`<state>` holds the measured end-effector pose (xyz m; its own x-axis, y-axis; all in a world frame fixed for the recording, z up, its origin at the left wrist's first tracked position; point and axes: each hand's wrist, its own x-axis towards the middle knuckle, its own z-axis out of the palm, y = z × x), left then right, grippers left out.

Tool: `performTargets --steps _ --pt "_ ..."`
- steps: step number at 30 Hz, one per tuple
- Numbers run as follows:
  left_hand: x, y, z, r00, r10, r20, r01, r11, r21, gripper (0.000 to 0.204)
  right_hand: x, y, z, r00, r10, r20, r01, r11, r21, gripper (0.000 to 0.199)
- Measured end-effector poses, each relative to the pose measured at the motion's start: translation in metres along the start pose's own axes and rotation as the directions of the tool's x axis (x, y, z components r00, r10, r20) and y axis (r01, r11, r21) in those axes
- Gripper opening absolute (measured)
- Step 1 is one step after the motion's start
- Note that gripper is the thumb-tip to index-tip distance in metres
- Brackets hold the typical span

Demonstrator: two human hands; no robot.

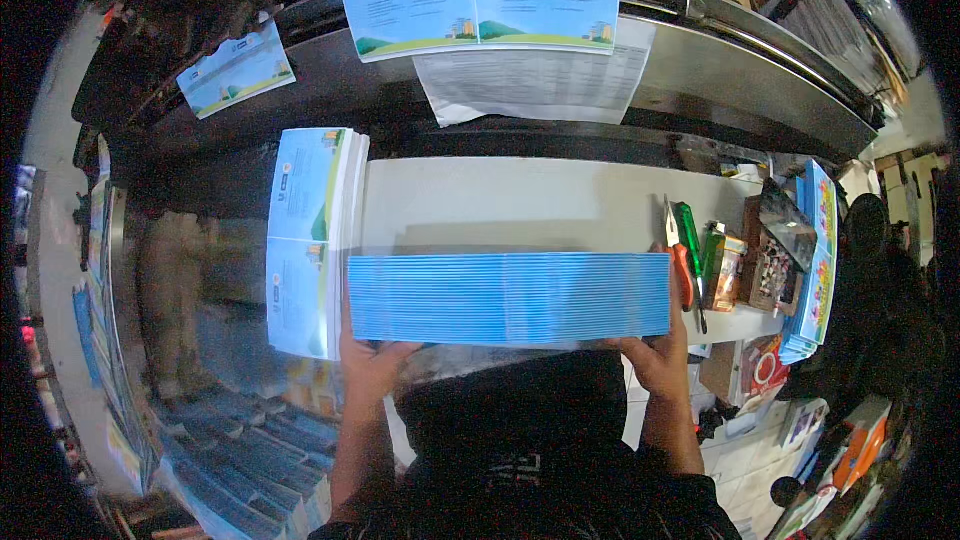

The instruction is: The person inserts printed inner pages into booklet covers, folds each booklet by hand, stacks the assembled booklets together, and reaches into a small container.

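Observation:
A thick stack of blue printed sheets is held level between my two hands, its layered edge facing up toward me. At its left end my left hand grips the corner, thumb along the near side. My right hand clasps the opposite end the same way. Fingers of both hands are partly hidden behind the stack. Just left of it stands a pile of blue and green printed sheets. Beneath and beyond the stack lies a pale work surface.
To the right lie red-handled pliers, a green-handled screwdriver, small boxes and another pile of colourful sheets. Two joined printed sheets hang over the dark machine bar at the back. Bundled blue stacks sit at lower left.

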<state>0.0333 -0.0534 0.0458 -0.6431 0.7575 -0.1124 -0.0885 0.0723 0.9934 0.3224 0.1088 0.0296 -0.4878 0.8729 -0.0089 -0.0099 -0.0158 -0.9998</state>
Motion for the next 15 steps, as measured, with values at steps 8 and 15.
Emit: performTargets --steps 8,15 --pt "0.004 -0.007 0.008 0.999 -0.051 -0.005 0.05 0.998 -0.035 0.082 -0.004 0.003 -0.005 0.997 0.049 -0.055 -0.048 0.999 0.022 0.105" --pt "0.007 -0.018 -0.02 0.991 0.009 -0.13 0.017 0.981 0.193 0.084 0.01 -0.005 -0.005 0.997 -0.032 -0.076 0.012 0.968 -0.251 0.1"
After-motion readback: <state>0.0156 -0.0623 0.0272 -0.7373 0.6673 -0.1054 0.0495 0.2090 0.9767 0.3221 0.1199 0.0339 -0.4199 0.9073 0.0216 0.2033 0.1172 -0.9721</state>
